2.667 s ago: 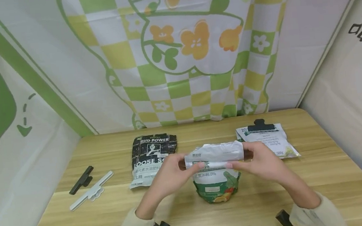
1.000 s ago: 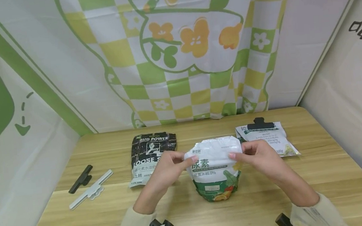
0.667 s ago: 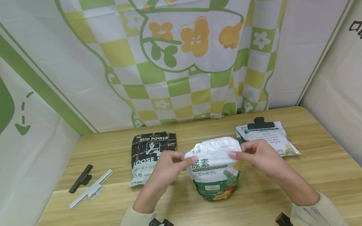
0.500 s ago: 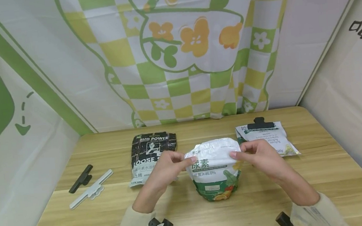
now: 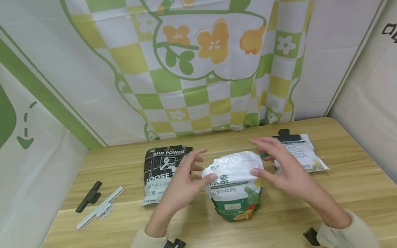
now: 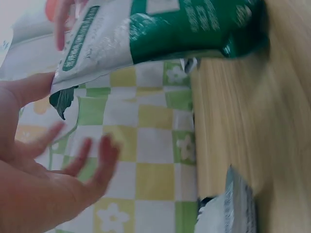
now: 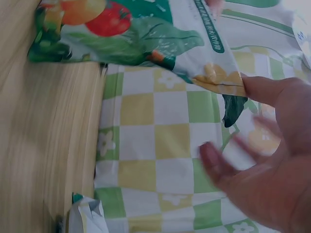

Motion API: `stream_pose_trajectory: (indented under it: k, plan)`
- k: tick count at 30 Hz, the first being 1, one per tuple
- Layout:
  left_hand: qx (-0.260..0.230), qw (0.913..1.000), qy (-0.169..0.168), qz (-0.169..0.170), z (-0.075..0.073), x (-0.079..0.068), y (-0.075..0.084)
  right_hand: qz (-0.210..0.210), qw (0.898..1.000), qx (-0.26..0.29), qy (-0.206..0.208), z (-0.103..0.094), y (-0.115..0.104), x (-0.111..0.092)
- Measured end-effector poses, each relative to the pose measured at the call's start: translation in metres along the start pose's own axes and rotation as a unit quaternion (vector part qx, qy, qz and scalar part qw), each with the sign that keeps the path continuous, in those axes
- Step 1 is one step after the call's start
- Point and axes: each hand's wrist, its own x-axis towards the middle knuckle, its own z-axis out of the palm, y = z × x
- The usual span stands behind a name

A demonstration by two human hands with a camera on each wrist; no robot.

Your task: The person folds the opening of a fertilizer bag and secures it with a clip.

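A white and green fertilizer bag (image 5: 235, 195) stands upright mid-table in the head view, its top folded back behind the front edge. My left hand (image 5: 182, 186) is at its left upper corner, thumb against the edge and the other fingers spread away. On the opposite corner, the thumb of my right hand (image 5: 290, 174) touches the bag, with its fingers raised and spread. Both wrist views show the fingers apart from the bag, blurred, and a dark green flap (image 7: 233, 110) hanging behind the upper edge.
A black LOOSE SOIL bag (image 5: 164, 163) lies behind my left hand. On the right lies a white bag (image 5: 303, 155) with a black clip (image 5: 284, 135) on its top. A black sealing clip (image 5: 89, 197) and a white sealing clip (image 5: 100, 208) lie at the left.
The narrow fold across the bag's top, seen at first, has been straightened upward. Since half a second ago, both hands have loosened their pinch, and their fingers have lifted and spread.
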Motion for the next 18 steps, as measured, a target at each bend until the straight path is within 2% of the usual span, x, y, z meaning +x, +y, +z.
stream_pose_trajectory:
  k: [2, 4, 6, 8, 13, 18]
  plan:
    - [0.049, 0.9964, 0.019, 0.067, 0.0, -0.001, 0.001, -0.075, 0.996, -0.034, 0.022, 0.002, 0.002, 0.001]
    - [0.098, 0.9854, 0.035, 0.135, 0.0, -0.001, 0.001, -0.127, 0.99, -0.045, 0.035, 0.004, 0.004, 0.001]
    - [0.133, 0.9719, 0.041, 0.19, -0.001, -0.001, 0.0, -0.158, 0.986, -0.044, 0.04, 0.005, 0.006, 0.002]
    - [0.152, 0.9613, 0.03, 0.228, -0.002, -0.001, -0.001, -0.175, 0.983, -0.039, 0.04, 0.005, 0.007, 0.003]
    - [0.169, 0.952, -0.008, 0.255, -0.004, 0.0, -0.004, -0.182, 0.983, -0.026, 0.014, 0.005, 0.011, 0.002]
    - [0.181, 0.9509, -0.038, 0.248, -0.005, 0.0, -0.006, -0.179, 0.984, -0.014, -0.022, 0.005, 0.014, 0.0]
